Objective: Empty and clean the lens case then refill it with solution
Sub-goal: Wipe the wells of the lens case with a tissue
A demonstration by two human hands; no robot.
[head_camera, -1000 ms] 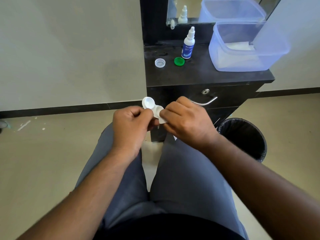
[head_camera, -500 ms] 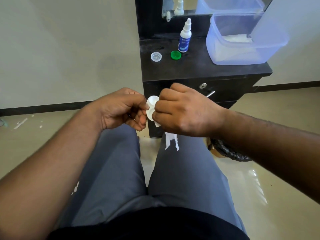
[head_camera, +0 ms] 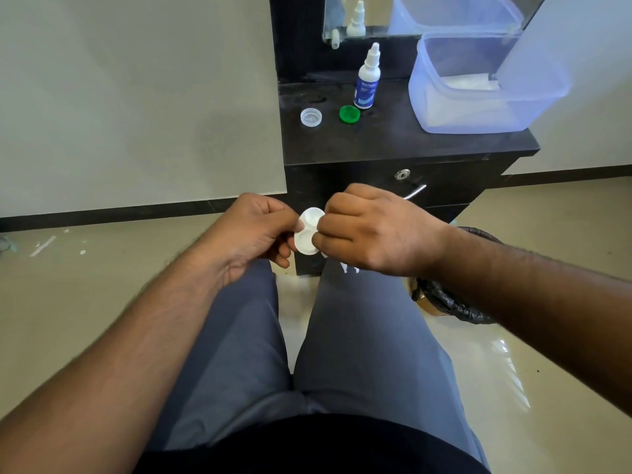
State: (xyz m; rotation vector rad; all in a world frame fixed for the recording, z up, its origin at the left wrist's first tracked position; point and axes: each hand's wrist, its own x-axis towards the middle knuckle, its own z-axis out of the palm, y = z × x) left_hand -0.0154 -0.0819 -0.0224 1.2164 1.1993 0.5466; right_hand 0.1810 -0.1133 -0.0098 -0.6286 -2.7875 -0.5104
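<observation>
My left hand pinches the white lens case by its left edge, fingers curled round it, both wells uncapped and facing me; my right hand closes its grip on the case's right side, fingers curled over a scrap of white tissue that peeps out beneath the palm; the case hangs in the air above my knees, in grey trousers, touching nothing else. Just beyond the grip stands a dark cabinet, its drawer handle partly behind my right hand; on its black counter, well past the grip, lie a clear cap and a green cap side by side, with the solution bottle upright just behind the green one. Further right on the counter sits a translucent blue tub; a mirror rises behind. Below my right forearm is a bin with a black liner on the glossy beige floor; plain pale wall spreads left of the grip.
</observation>
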